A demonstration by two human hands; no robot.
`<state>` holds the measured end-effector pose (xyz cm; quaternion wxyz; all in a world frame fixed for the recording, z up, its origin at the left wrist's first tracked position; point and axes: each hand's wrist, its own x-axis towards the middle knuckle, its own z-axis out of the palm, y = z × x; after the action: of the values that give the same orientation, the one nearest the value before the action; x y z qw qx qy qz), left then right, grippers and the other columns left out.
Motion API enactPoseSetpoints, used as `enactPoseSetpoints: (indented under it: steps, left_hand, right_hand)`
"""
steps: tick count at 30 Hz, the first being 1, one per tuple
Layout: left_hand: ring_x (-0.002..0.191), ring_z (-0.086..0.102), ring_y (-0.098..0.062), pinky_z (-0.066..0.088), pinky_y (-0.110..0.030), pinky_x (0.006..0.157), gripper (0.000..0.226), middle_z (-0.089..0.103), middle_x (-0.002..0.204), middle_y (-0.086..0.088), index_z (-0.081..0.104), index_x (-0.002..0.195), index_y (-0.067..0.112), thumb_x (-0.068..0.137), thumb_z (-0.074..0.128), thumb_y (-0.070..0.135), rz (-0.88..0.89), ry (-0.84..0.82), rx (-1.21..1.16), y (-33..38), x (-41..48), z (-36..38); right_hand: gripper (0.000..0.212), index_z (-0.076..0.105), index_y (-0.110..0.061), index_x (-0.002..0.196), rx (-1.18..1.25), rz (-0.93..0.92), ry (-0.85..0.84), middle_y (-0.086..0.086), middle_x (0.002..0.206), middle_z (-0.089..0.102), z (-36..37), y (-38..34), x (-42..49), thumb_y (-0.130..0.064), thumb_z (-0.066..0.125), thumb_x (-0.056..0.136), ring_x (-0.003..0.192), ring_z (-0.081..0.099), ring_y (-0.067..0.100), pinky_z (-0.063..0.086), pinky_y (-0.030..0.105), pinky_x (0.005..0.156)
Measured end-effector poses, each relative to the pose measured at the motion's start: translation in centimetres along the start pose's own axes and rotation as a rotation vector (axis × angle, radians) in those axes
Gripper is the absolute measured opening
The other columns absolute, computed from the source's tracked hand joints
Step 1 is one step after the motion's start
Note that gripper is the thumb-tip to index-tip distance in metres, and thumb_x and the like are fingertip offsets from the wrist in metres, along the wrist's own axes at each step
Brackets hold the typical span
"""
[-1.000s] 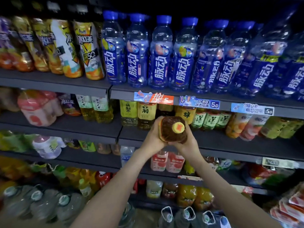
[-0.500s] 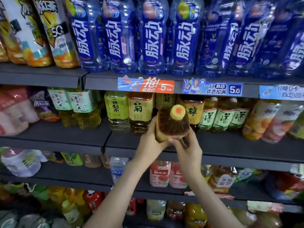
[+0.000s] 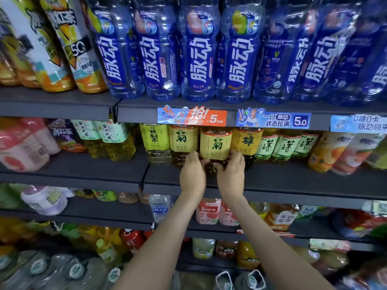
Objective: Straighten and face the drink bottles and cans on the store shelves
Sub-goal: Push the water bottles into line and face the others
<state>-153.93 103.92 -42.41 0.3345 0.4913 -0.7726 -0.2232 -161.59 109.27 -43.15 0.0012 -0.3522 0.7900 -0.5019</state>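
Note:
A brown tea bottle with a yellow label (image 3: 215, 143) stands upright on the second shelf (image 3: 293, 183), its label facing me, in a row with other yellow-labelled tea bottles (image 3: 183, 141). My left hand (image 3: 192, 174) wraps the lower left side of the bottle. My right hand (image 3: 231, 174) grips its lower right side. Its cap is hidden behind the price strip above.
Blue drink bottles (image 3: 199, 59) fill the top shelf, with orange iced-tea bottles (image 3: 73, 49) to their left. Green-labelled tea bottles (image 3: 287, 145) and peach drinks (image 3: 326, 151) stand to the right. Price tags (image 3: 191, 118) hang on the shelf edge. Lower shelves hold more bottles.
The tea bottle was tilted with its cap toward me, out in front of the shelf. It now stands upright in the row, both hands still on it. My view moved closer.

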Motion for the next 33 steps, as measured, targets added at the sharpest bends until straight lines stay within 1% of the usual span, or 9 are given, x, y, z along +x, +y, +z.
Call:
enactPoseSetpoints:
  steps: [3, 7, 14, 18, 20, 24, 26, 29, 33]
  left_hand:
    - [0.090, 0.063, -0.036, 0.050, -0.044, 0.073, 0.024, 0.067, 0.099, -0.015, 0.053, 0.103, 0.002, 0.098, 0.043, 0.024, -0.023, -0.072, 0.057, 0.3, 0.7, -0.5]
    - [0.090, 0.062, -0.036, 0.047, -0.040, 0.069, 0.021, 0.065, 0.098, -0.015, 0.053, 0.106, 0.004, 0.094, 0.049, 0.022, -0.012, -0.169, 0.091, 0.9, -0.1, -0.8]
    - [0.102, 0.058, -0.030, 0.047, -0.041, 0.072, 0.031, 0.057, 0.118, -0.009, 0.053, 0.122, 0.011, 0.091, 0.053, 0.014, 0.137, -0.285, 0.031, 3.2, -7.0, -1.0]
    - [0.088, 0.064, -0.033, 0.050, -0.036, 0.064, 0.025, 0.065, 0.103, -0.011, 0.060, 0.110, 0.006, 0.085, 0.062, 0.009, 0.254, -0.340, -0.039, 4.8, -11.2, -0.1]
    - [0.093, 0.062, -0.029, 0.048, -0.034, 0.069, 0.025, 0.063, 0.107, -0.009, 0.057, 0.113, 0.008, 0.089, 0.058, 0.015, 0.207, -0.420, -0.010, 5.2, -12.9, 0.9]
    - [0.101, 0.059, -0.026, 0.047, -0.035, 0.074, 0.035, 0.058, 0.119, -0.006, 0.049, 0.125, 0.014, 0.093, 0.053, 0.027, 0.087, -0.546, 0.064, 4.0, -15.8, 5.1]
    - [0.098, 0.060, -0.029, 0.049, -0.038, 0.074, 0.043, 0.058, 0.120, -0.009, 0.043, 0.133, 0.017, 0.092, 0.053, 0.027, -0.003, -0.573, 0.058, 3.0, -17.1, 7.9]
    - [0.100, 0.060, -0.031, 0.047, -0.036, 0.076, 0.061, 0.056, 0.126, -0.011, 0.031, 0.144, 0.020, 0.090, 0.058, 0.026, -0.133, -0.542, 0.009, 1.7, -17.9, 13.1]
    - [0.133, 0.039, -0.024, 0.038, -0.031, 0.104, 0.080, 0.033, 0.149, -0.008, 0.016, 0.150, 0.021, 0.087, 0.065, 0.019, -0.169, -0.445, -0.198, 0.6, -17.1, 20.6]
  right_hand:
    - [0.041, 0.041, -0.002, 0.122, -0.013, 0.036, -0.012, 0.013, 0.126, 0.048, 0.7, -0.9, 0.6, -0.008, 0.062, 0.088, 0.116, 0.047, 0.029, 0.047, 0.036, 0.089]
    - [0.049, 0.034, -0.003, 0.137, 0.013, 0.077, -0.110, 0.015, 0.134, 0.045, -0.4, -1.5, -0.2, -0.007, 0.054, 0.092, 0.122, 0.046, 0.031, 0.045, 0.044, 0.098]
    - [0.047, 0.039, -0.003, 0.135, -0.132, 0.057, -0.262, 0.013, 0.132, 0.049, -7.7, 1.5, -6.4, -0.008, 0.056, 0.091, 0.125, 0.044, 0.028, 0.039, 0.032, 0.095]
    - [0.043, 0.043, -0.006, 0.131, -0.160, 0.234, -0.274, 0.012, 0.128, 0.052, -11.5, 4.9, -9.7, -0.012, 0.058, 0.091, 0.116, 0.051, 0.030, 0.040, 0.031, 0.087]
    - [0.045, 0.044, -0.007, 0.132, -0.160, 0.319, -0.285, 0.011, 0.127, 0.054, -13.0, 7.0, -10.9, -0.012, 0.059, 0.090, 0.117, 0.051, 0.029, 0.041, 0.033, 0.090]
    - [0.041, 0.047, -0.003, 0.125, -0.151, 0.445, -0.272, 0.012, 0.120, 0.055, -15.1, 12.4, -11.6, -0.009, 0.061, 0.088, 0.112, 0.051, 0.029, 0.037, 0.028, 0.084]
    - [0.038, 0.047, -0.002, 0.120, -0.121, 0.501, -0.253, 0.013, 0.115, 0.055, -15.6, 15.8, -11.0, -0.009, 0.063, 0.086, 0.110, 0.050, 0.031, 0.038, 0.031, 0.085]
    - [0.038, 0.047, 0.000, 0.115, -0.093, 0.529, -0.211, 0.013, 0.110, 0.053, -15.3, 21.1, -9.3, -0.009, 0.066, 0.084, 0.108, 0.049, 0.033, 0.032, 0.026, 0.079]
    - [0.048, 0.045, 0.004, 0.116, -0.055, 0.446, -0.134, 0.012, 0.106, 0.049, -12.8, 27.1, -7.3, -0.005, 0.072, 0.078, 0.106, 0.049, 0.033, 0.029, 0.021, 0.077]
